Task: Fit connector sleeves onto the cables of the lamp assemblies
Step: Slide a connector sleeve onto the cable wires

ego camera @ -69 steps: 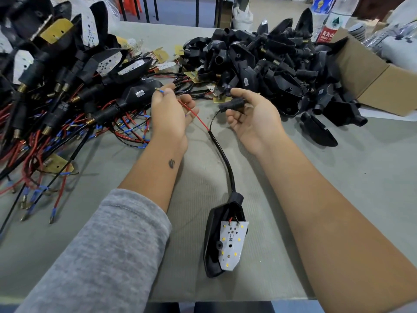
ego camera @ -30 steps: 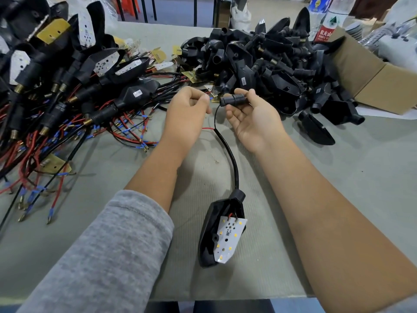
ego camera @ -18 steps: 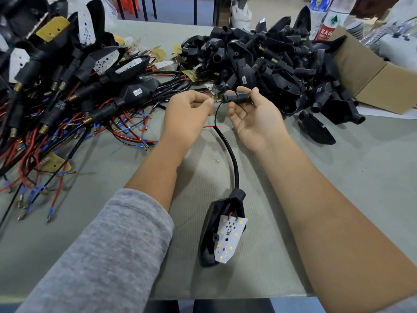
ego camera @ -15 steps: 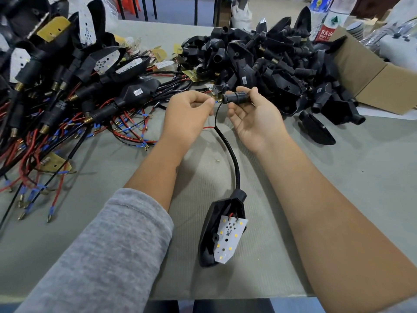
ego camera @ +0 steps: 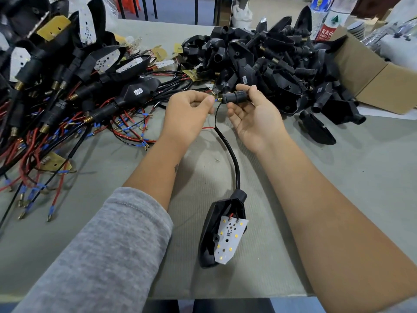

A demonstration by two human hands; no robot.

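Now | left hand (ego camera: 188, 111) pinches wire tip (ego camera: 217, 99), mostly hidden | right hand (ego camera: 255, 116) grips sleeve (ego camera: 233, 97) | insertion seemingly unclear

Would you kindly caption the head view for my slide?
Left hand feeds wire tip into connector sleeve held by right hand.

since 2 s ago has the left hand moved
Yes. The left hand moved right, away from the wire pile, up to the sleeve.
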